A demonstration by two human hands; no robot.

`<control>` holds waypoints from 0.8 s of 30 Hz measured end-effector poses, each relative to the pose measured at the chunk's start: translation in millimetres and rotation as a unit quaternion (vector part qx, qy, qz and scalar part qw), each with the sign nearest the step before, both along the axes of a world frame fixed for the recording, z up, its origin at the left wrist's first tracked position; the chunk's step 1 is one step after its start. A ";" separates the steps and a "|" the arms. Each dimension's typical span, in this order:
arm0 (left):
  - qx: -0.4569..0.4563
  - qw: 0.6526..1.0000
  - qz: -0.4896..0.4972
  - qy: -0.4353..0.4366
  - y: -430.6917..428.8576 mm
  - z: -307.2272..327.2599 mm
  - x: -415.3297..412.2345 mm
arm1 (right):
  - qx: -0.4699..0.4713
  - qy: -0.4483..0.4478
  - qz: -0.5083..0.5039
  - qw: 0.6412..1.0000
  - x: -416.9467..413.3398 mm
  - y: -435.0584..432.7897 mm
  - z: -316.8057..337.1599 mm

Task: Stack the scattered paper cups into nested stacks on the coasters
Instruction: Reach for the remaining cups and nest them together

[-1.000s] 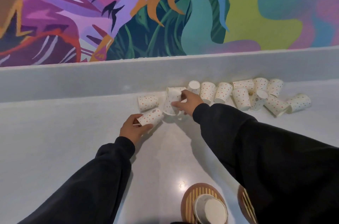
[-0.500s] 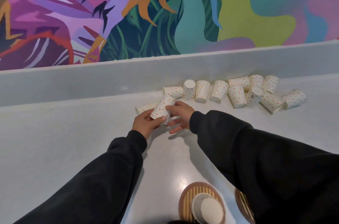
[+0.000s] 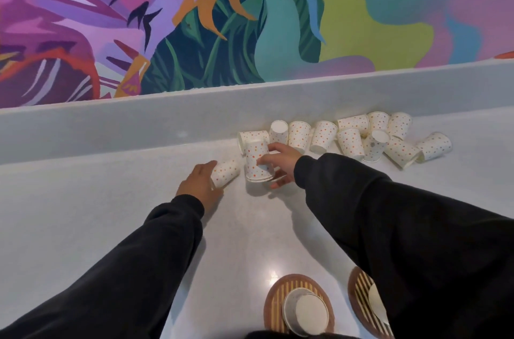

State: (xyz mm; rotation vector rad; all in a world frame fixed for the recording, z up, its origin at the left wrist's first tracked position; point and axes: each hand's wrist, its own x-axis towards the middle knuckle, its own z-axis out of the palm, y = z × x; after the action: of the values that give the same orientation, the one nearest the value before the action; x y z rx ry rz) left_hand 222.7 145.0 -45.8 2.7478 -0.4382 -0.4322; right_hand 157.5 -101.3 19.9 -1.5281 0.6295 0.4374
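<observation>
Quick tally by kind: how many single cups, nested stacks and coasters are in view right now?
Single cups: 12
Nested stack in right hand: 1
Coaster stacks: 2, one mostly hidden
Coasters: 2
Total: 17

a stack of cups [image 3: 257, 163] stands mouth down on the table [image 3: 111, 227], about midway across and toward the far side. just left of it a single cup [image 3: 226, 172] lies on its side. just behind it another cup [image 3: 251, 137] lies near the raised ledge [image 3: 111, 133]. to the right a heap of cups [image 3: 361, 138] runs along the ledge, some leaning on others. at the near edge sit two coasters. the left coaster [image 3: 271, 308] carries an upturned cup [image 3: 306, 313]. the right coaster [image 3: 358, 294], partly under a sleeve [image 3: 417, 255], carries a half-hidden cup [image 3: 374, 299].
</observation>
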 end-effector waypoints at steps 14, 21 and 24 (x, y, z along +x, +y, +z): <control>-0.583 0.781 0.129 0.183 -33.3 108.1 -64.5 | 0.002 -0.033 0.092 0.995 -58.3 10.7 66.8; -0.558 0.797 0.064 0.221 -42.3 121.9 -112.2 | 0.059 -0.101 0.020 0.993 -95.2 15.1 88.9; -0.525 0.819 0.043 0.229 -38.4 125.8 -129.8 | 0.068 -0.113 -0.006 0.991 -117.0 9.3 100.6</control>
State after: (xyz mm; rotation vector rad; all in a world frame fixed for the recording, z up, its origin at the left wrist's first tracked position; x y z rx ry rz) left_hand 92.9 106.6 80.0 1.5158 -0.2841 -0.5756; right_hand 40.5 -92.0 120.6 -1.4185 0.4230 0.2870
